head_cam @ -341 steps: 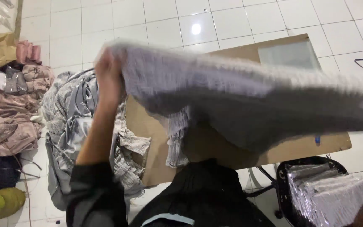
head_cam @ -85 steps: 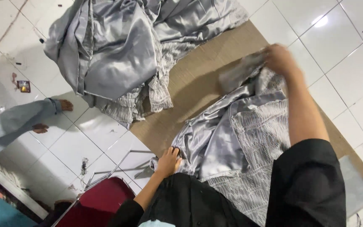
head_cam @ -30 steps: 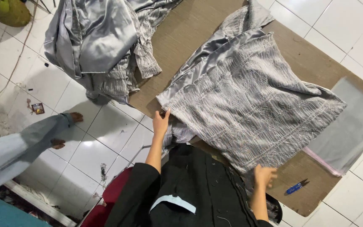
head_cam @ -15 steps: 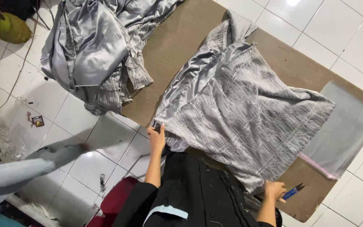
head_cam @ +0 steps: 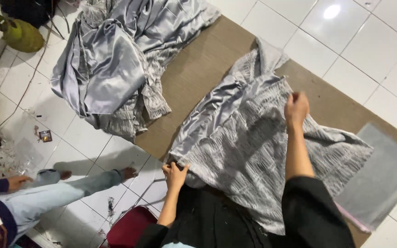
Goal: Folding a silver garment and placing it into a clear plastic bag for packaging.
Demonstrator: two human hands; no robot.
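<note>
A grey garment (head_cam: 253,138) with a shiny satin part and a crinkled textured part lies spread on a brown table (head_cam: 198,69). My left hand (head_cam: 174,173) pinches its near corner at the table's edge. My right hand (head_cam: 296,106) is stretched out over the middle of the garment, fingers closed on a fold of the cloth, which is lifted slightly there. Both of my arms wear black sleeves.
A heap of similar grey garments (head_cam: 111,64) hangs off the table's far left end. Another person's legs in light jeans (head_cam: 56,193) lie on the white tiled floor at left. A green gas cylinder (head_cam: 17,33) stands at the top left. A red stool (head_cam: 129,227) is below.
My right hand has gone from the near right edge up to the middle of the garment and taken a fold. The left hand stays on the near corner. The view has shifted.
</note>
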